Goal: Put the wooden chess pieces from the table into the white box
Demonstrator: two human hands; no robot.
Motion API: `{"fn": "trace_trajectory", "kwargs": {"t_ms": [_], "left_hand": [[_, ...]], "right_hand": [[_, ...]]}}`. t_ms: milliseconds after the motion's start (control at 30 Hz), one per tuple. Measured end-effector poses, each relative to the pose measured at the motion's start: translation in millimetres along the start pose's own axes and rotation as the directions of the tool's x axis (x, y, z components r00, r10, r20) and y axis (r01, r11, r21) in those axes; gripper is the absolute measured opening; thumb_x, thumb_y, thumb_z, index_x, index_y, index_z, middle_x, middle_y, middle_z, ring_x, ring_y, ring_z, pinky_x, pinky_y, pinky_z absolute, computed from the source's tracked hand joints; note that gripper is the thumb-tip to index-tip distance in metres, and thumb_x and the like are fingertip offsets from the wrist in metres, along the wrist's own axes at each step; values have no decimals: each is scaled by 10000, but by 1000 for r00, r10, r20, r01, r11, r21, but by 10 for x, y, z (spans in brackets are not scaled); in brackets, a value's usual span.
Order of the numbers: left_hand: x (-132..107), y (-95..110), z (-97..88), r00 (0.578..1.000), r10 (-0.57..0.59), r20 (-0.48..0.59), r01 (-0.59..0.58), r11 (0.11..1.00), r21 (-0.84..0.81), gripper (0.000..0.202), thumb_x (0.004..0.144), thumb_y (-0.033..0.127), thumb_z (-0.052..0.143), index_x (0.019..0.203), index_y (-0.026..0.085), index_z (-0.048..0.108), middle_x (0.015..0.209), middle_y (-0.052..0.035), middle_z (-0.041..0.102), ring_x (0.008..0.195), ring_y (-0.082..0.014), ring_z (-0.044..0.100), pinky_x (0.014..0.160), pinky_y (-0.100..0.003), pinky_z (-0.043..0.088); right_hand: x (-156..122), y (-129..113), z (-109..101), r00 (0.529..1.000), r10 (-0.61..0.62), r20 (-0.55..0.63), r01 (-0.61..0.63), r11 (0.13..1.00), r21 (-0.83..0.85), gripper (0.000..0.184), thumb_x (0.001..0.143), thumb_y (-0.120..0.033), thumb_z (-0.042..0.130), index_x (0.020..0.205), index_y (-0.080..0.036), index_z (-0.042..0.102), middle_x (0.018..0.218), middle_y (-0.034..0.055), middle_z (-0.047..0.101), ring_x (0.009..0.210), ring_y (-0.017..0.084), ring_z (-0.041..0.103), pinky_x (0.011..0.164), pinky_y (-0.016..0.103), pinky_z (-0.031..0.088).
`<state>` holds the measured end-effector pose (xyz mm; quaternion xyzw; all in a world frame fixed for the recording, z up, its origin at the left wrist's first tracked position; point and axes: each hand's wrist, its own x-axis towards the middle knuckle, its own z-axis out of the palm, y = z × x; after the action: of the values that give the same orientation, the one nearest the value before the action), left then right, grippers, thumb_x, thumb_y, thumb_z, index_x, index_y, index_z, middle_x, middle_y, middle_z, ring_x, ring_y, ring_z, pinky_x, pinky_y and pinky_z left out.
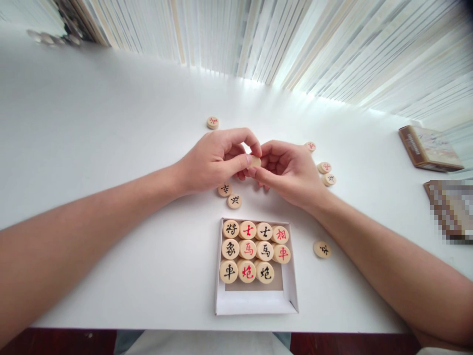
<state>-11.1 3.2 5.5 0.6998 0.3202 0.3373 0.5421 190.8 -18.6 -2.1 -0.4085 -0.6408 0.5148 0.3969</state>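
Observation:
Between the fingertips of both hands is a round wooden xiangqi piece [254,161], its marked face not visible. My left hand [223,157] pinches it from the left, and my right hand [283,167] grips it from the right. Just below the left hand, two black-marked pieces [234,200] lie on the table. Nearer to me, a shallow white box [254,301] holds rows of red- and black-marked pieces [247,249], with bare bottom showing at its lower right.
Loose pieces lie around: a red one [213,122] beyond the left hand, several [324,167] beside the right hand, and a black one [322,249] by the right forearm. A brown box [430,147] sits at far right. Striped curtains [236,39] hang behind the white table [111,113].

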Motion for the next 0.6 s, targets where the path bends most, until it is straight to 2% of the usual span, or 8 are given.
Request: {"fn": "trace_trajectory", "kwargs": {"t_ms": [100, 267, 600], "left_hand": [[-3, -29, -13, 1000, 20, 15, -20, 1000, 22, 63, 940, 192, 609, 980, 167, 651, 722, 1, 720, 679, -139, 715, 665, -248, 576], [-11, -67, -35, 1000, 16, 25, -16, 1000, 8, 157, 971, 255, 568, 1022, 146, 671, 764, -33, 727, 710, -150, 720, 694, -263, 584], [-17, -89, -49, 998, -21, 54, 26, 994, -104, 152, 944, 217, 583, 1042, 134, 665, 813, -45, 742, 735, -139, 714, 750, -272, 598]], "right_hand": [[-3, 6, 3, 999, 45, 19, -46, 997, 57, 405, 710, -410, 987, 899, -213, 687, 682, -18, 688, 562, 130, 633, 485, 247, 499], [-8, 33, 16, 997, 71, 18, -73, 992, 102, 385, 720, -337, 985, 916, -182, 692, 747, 18, 746, 582, 112, 642, 517, 219, 495], [8, -12, -4, 995, 102, 5, -102, 993, 58, 255, 800, -306, 875, 912, -156, 701, 713, 21, 733, 564, 117, 644, 511, 217, 514]]}}
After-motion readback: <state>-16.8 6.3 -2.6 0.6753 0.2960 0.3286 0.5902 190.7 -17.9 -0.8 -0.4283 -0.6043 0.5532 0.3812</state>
